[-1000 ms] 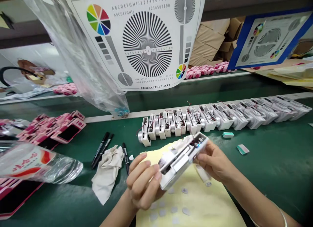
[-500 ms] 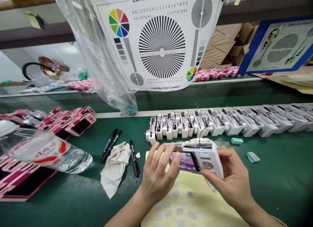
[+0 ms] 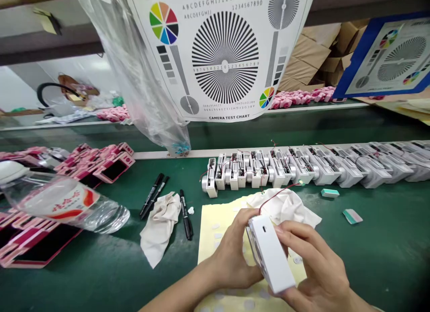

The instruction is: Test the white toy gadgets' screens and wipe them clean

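Both my hands hold a small white camera body [image 3: 270,251] low at centre, its plain end toward me and a thin red wire [image 3: 275,194] trailing from its top. My left hand [image 3: 237,254] grips its left side with curled fingers. My right hand [image 3: 314,267] wraps its right side and underside. Under them lies a yellow sheet [image 3: 215,222] with small round pads, and a white cloth [image 3: 285,207] rests just behind the camera.
A long row of white camera bodies [image 3: 302,166] lines the green table [image 3: 386,240]. Pink camera shells [image 3: 97,162], a lying plastic bottle [image 3: 63,200], black markers [image 3: 152,200], a crumpled cloth [image 3: 159,227] and two small pads [image 3: 352,215] lie around. A test chart [image 3: 225,57] and plastic bag [image 3: 141,79] hang above.
The camera has been turned from screen-facing to end-on and brought lower and closer. Both hands shifted their grip with it. The white cloth behind it now shows.
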A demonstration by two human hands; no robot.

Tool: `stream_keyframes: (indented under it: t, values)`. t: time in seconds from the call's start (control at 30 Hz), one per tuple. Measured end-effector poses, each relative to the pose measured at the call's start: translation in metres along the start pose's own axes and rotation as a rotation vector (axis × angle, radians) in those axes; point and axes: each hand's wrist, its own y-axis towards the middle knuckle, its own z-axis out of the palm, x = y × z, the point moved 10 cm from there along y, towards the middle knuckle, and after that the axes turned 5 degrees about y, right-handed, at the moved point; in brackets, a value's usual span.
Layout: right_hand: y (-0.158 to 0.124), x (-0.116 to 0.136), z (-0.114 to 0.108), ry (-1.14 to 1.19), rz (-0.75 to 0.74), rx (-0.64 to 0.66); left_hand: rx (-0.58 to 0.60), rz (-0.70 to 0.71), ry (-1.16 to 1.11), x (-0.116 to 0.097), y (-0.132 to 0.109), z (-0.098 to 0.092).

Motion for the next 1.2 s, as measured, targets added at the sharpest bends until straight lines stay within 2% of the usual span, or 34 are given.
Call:
stream_keyframes:
  t: [0.1,0.23,0.33,0.47,0.63,0.93,1.2]
  values:
    - [-0.002,-0.014,-0.002,0.059,0.125,-0.018,0.101,-0.114,-0.208,0.008,0.001,0.009]
    - [-0.012,-0.052,0.004,0.275,0.475,0.012,0.218,-0.169,-0.376,0.004,0.003,0.016]
    - [-0.018,-0.071,0.008,0.426,0.650,0.006,0.226,-0.202,-0.376,0.006,0.004,0.014]
    - [-0.026,-0.092,0.011,0.554,0.801,-0.061,0.220,-0.255,-0.220,0.017,0.005,0.011]
    - [-0.027,-0.104,0.020,0.666,0.844,-0.018,0.244,-0.267,-0.099,0.025,0.007,0.008]
    - [-0.030,-0.111,0.025,0.663,0.909,0.031,0.354,-0.330,-0.151,0.030,0.002,0.015]
    - [-0.029,-0.109,0.024,0.625,0.860,-0.018,0.314,-0.291,-0.051,0.026,0.005,0.012]
